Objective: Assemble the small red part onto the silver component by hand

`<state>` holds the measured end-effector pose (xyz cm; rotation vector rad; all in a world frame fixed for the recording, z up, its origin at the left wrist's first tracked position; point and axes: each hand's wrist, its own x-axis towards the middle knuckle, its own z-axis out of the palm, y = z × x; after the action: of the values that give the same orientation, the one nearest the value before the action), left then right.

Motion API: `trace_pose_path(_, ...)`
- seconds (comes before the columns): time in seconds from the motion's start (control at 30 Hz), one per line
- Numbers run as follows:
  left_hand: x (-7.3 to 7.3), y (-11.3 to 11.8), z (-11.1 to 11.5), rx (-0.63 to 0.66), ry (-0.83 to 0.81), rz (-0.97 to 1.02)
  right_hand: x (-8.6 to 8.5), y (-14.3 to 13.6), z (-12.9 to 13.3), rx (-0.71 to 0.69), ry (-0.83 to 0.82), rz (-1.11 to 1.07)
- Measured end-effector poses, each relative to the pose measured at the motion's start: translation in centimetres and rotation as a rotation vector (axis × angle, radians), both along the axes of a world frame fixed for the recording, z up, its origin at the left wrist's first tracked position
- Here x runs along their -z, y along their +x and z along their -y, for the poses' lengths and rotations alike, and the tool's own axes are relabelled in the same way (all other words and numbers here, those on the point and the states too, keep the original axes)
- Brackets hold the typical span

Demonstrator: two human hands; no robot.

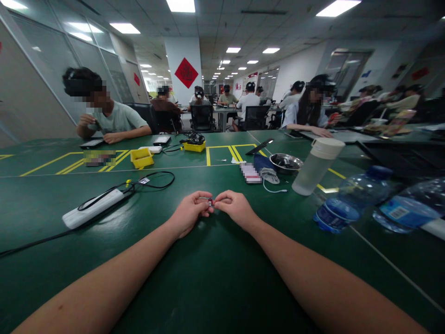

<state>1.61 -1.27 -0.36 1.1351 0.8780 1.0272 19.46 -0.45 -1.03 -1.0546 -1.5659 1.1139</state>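
Note:
My left hand is closed, its thumb and fingers pinching a small red and silver part too tiny to identify. Close against it from the right comes my right hand, thumb and forefinger pressed together at the part's edge. Whether the right fingertips grip that part or another small piece is hidden. Both hands are held just over the green table, near the middle of the view.
On the left lies a white power strip with black cable. Yellow trays sit farther back. To the right are a metal bowl, a frosted tumbler and plastic bottles. Across the table, people work at tablets.

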Motion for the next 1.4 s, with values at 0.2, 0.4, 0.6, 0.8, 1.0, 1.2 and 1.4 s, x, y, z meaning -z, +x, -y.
trace_pose_path(0.2,-0.06,0.0,0.0,-0.003,-0.016,0.011,0.55,0.01,-0.31,-0.036,0.014,-0.055)
trace_pose_path(0.4,0.22,-0.04,-0.06,0.029,0.0,0.004,0.7,0.12,-0.34,-0.049,0.06,0.024)
trace_pose_path(0.6,0.2,-0.06,-0.04,0.069,-0.01,0.01,0.65,0.13,-0.33,-0.046,0.142,0.111)
trace_pose_path(0.8,-0.13,-0.07,-0.03,0.067,-0.061,0.06,0.74,0.02,-0.28,-0.084,0.102,0.03)
trace_pose_path(1.0,-0.48,0.03,0.05,0.054,-0.113,0.1,0.83,0.09,-0.38,-0.057,0.093,0.036)
trace_pose_path(1.2,-0.28,0.09,0.21,0.056,-0.049,0.072,0.81,0.04,-0.34,-0.052,0.07,-0.01)
trace_pose_path(1.4,-0.13,0.19,0.28,0.044,0.041,0.054,0.74,-0.08,-0.04,-0.078,0.102,-0.003)
